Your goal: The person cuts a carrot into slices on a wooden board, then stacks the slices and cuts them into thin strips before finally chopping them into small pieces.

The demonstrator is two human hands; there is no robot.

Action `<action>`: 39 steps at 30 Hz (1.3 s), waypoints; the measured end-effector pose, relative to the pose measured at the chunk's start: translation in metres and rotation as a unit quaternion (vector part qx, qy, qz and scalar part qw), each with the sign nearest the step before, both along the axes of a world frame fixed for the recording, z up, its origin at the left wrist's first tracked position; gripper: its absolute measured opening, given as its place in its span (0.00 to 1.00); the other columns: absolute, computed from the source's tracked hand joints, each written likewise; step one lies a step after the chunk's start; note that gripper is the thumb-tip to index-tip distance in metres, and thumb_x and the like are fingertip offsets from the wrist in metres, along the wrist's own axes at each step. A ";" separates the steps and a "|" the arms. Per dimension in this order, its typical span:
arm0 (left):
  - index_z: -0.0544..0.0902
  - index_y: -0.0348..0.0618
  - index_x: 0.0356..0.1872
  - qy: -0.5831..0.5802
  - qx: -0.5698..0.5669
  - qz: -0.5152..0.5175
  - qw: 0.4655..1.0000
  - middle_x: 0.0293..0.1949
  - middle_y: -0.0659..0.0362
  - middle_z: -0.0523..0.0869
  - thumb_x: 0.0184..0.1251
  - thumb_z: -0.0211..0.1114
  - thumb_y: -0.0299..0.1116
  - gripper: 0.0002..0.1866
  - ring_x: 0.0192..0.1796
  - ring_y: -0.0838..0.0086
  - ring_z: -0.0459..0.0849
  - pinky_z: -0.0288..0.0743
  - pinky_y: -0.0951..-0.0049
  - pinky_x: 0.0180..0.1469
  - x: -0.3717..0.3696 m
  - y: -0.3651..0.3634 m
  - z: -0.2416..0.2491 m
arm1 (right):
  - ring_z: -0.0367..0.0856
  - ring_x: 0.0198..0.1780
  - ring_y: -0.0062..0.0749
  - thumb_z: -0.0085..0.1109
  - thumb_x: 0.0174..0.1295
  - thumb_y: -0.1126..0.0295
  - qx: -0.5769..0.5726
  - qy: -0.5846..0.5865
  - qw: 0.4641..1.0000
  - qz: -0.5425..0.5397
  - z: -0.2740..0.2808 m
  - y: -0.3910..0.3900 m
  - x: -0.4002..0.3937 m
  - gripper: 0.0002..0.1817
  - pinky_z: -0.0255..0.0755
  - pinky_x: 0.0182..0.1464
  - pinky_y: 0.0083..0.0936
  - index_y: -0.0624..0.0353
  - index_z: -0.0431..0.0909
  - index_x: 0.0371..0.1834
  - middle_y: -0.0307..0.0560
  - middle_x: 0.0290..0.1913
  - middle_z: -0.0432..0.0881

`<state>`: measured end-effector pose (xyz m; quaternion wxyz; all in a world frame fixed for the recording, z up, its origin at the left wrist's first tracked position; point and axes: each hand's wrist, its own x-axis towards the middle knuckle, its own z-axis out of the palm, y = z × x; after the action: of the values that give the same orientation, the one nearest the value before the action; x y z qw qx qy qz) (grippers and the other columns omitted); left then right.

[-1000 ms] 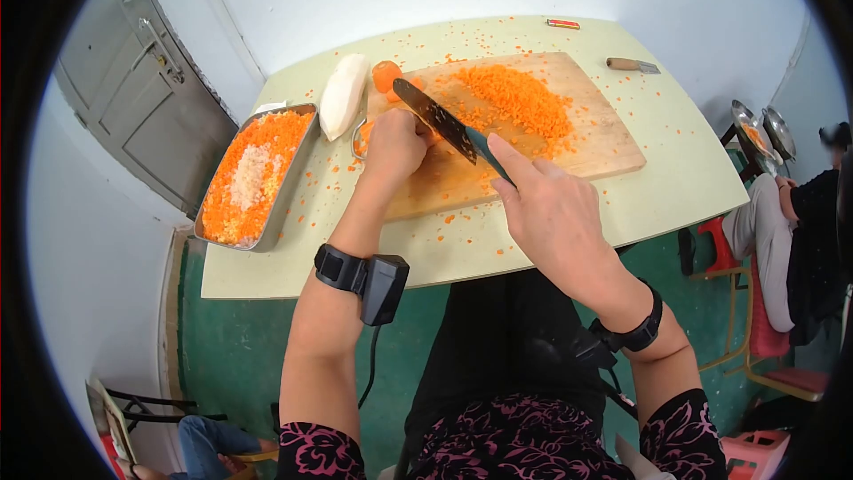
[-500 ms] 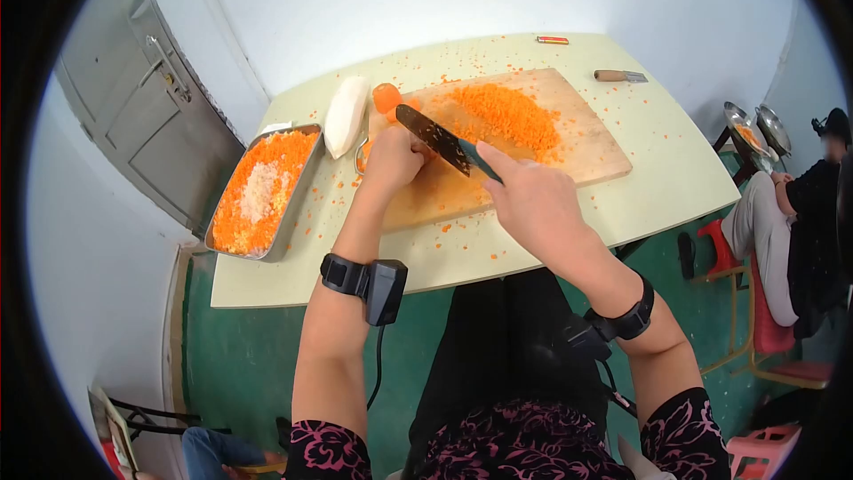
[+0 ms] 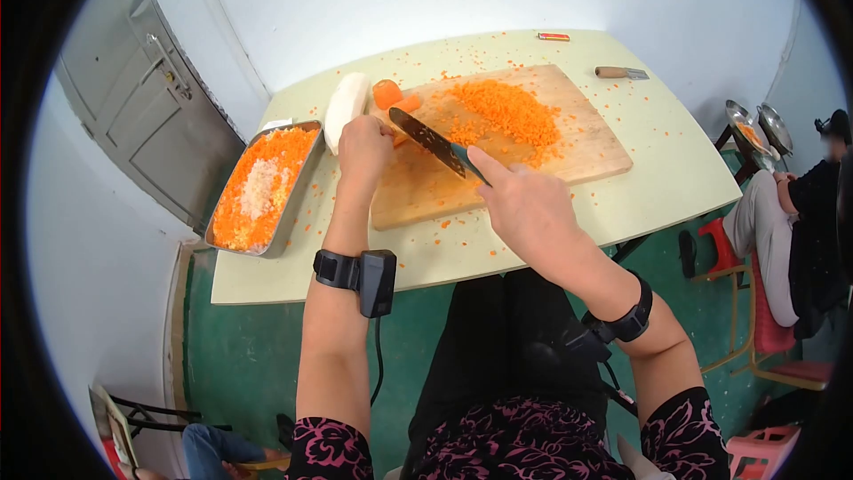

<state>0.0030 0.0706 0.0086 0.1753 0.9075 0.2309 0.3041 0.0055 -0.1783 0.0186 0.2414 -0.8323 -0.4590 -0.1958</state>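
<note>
My right hand (image 3: pixel 531 212) grips the handle of a knife (image 3: pixel 431 140), whose dark blade slants up and left over the wooden cutting board (image 3: pixel 586 138). At the board's left edge my left hand (image 3: pixel 364 149) is closed, fingers bent in; what they hold, if anything, is hidden. Carrot pieces (image 3: pixel 387 94) lie just beyond it, close to the blade tip. Finely chopped carrot (image 3: pixel 511 116) is heaped on the upper part of the board. A peeled white vegetable (image 3: pixel 346 107) rests on the table beside my left hand.
A metal tray (image 3: pixel 298 198) of chopped carrot and pale bits stands at the table's left. Toward the back right lie a lighter (image 3: pixel 554 36) and a wooden-handled tool (image 3: pixel 621 73). A seated person (image 3: pixel 769 222) is at the far right, near metal pans (image 3: pixel 774 129).
My left hand has moved up and left, away from the middle of the blade. The knife has shifted slightly left, and more carrot pieces show by its tip.
</note>
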 end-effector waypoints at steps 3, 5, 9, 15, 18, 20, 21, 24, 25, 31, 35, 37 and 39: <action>0.86 0.36 0.25 0.015 0.006 0.001 1.000 0.28 0.45 0.85 0.48 0.63 0.23 0.05 0.35 0.54 0.84 0.77 0.61 0.40 0.003 -0.001 0.003 | 0.79 0.24 0.45 0.51 0.52 0.79 -0.004 -0.004 1.000 0.003 -0.002 0.006 0.006 0.27 0.71 0.25 0.36 0.66 0.70 0.60 0.54 0.22 0.77; 0.87 0.37 0.25 0.032 0.000 -0.002 0.999 0.28 0.45 0.85 0.48 0.63 0.23 0.05 0.35 0.53 0.84 0.77 0.60 0.40 0.000 -0.003 0.000 | 0.80 0.25 0.46 0.52 0.52 0.78 -0.024 -0.013 1.000 -0.001 -0.003 0.009 -0.001 0.27 0.71 0.25 0.37 0.65 0.70 0.60 0.54 0.23 0.77; 0.87 0.38 0.28 0.036 0.044 -0.033 0.998 0.32 0.45 0.85 0.47 0.64 0.24 0.06 0.38 0.54 0.84 0.77 0.61 0.41 0.001 -0.002 -0.004 | 0.80 0.29 0.45 0.56 0.56 0.73 -0.037 -0.005 0.998 -0.042 0.007 0.012 -0.003 0.24 0.71 0.29 0.38 0.57 0.72 0.59 0.52 0.24 0.79; 0.86 0.37 0.38 0.053 0.074 -0.037 0.995 0.39 0.46 0.84 0.48 0.68 0.25 0.13 0.45 0.56 0.83 0.76 0.63 0.48 0.007 0.004 -0.018 | 0.80 0.27 0.49 0.53 0.59 0.72 0.022 0.004 0.999 -0.033 0.020 -0.007 0.002 0.22 0.72 0.29 0.40 0.60 0.72 0.59 0.55 0.25 0.79; 0.86 0.38 0.36 0.014 0.075 -0.023 0.997 0.42 0.47 0.83 0.48 0.66 0.25 0.11 0.47 0.55 0.81 0.74 0.61 0.50 0.008 0.007 -0.017 | 0.80 0.27 0.48 0.54 0.59 0.71 0.025 0.000 0.999 -0.033 0.020 -0.010 0.002 0.21 0.72 0.28 0.40 0.60 0.73 0.58 0.55 0.24 0.79; 0.86 0.39 0.36 -0.002 0.092 0.007 0.996 0.44 0.47 0.83 0.49 0.66 0.25 0.11 0.47 0.55 0.80 0.74 0.61 0.51 0.002 -0.001 -0.009 | 0.80 0.27 0.48 0.55 0.59 0.72 0.014 -0.007 0.999 -0.035 0.015 -0.009 0.001 0.21 0.72 0.28 0.40 0.60 0.73 0.57 0.55 0.23 0.79; 0.86 0.39 0.35 0.001 0.096 -0.002 0.995 0.43 0.47 0.83 0.48 0.66 0.26 0.11 0.46 0.55 0.80 0.74 0.61 0.50 0.002 0.000 -0.012 | 0.80 0.26 0.49 0.55 0.58 0.72 0.006 -0.013 0.999 -0.037 0.009 -0.007 0.001 0.21 0.72 0.28 0.40 0.60 0.73 0.57 0.55 0.23 0.79; 0.87 0.39 0.33 0.029 0.095 -0.023 0.995 0.40 0.48 0.83 0.48 0.65 0.26 0.09 0.44 0.55 0.80 0.74 0.60 0.48 0.006 0.008 -0.019 | 0.80 0.26 0.49 0.56 0.58 0.72 -0.020 -0.015 0.998 -0.049 0.004 -0.004 0.000 0.21 0.72 0.28 0.40 0.60 0.73 0.57 0.55 0.23 0.79; 0.87 0.39 0.32 0.048 0.086 -0.026 0.995 0.39 0.48 0.83 0.48 0.65 0.26 0.09 0.44 0.55 0.81 0.74 0.60 0.48 0.008 0.010 -0.020 | 0.80 0.26 0.49 0.56 0.58 0.72 -0.028 -0.014 0.998 -0.055 0.004 -0.003 0.000 0.21 0.72 0.28 0.39 0.61 0.73 0.57 0.55 0.23 0.79; 0.87 0.37 0.32 0.053 0.088 -0.026 0.994 0.35 0.46 0.85 0.49 0.68 0.28 0.09 0.41 0.55 0.84 0.77 0.61 0.46 0.009 0.011 -0.021 | 0.81 0.27 0.48 0.57 0.58 0.71 0.045 0.011 0.997 -0.056 0.013 -0.014 0.007 0.20 0.72 0.29 0.39 0.60 0.74 0.56 0.55 0.23 0.80; 0.87 0.39 0.28 0.059 0.067 -0.032 0.995 0.36 0.48 0.83 0.48 0.66 0.27 0.06 0.42 0.54 0.81 0.74 0.60 0.46 0.010 0.010 -0.020 | 0.80 0.27 0.48 0.59 0.57 0.71 0.036 0.005 0.998 -0.059 0.004 -0.013 0.012 0.21 0.73 0.30 0.39 0.59 0.75 0.55 0.55 0.23 0.80; 0.87 0.38 0.30 0.051 0.088 -0.026 0.994 0.35 0.47 0.84 0.48 0.67 0.28 0.07 0.41 0.55 0.83 0.76 0.60 0.46 0.009 0.008 -0.018 | 0.80 0.27 0.49 0.62 0.57 0.71 0.046 0.031 0.995 -0.077 0.011 -0.014 0.009 0.21 0.73 0.32 0.39 0.56 0.77 0.56 0.55 0.23 0.79; 0.87 0.37 0.31 0.049 0.099 -0.022 0.994 0.35 0.46 0.84 0.49 0.68 0.29 0.08 0.41 0.55 0.83 0.77 0.60 0.45 0.007 0.006 -0.020 | 0.80 0.27 0.49 0.62 0.57 0.70 0.039 0.023 0.995 -0.087 0.010 -0.014 0.011 0.21 0.73 0.31 0.39 0.56 0.77 0.55 0.55 0.23 0.79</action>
<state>0.0102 0.0764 -0.0110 0.0797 0.9389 0.1880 0.2770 0.0162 -0.1921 0.0282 0.2661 -0.8634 -0.3712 -0.2142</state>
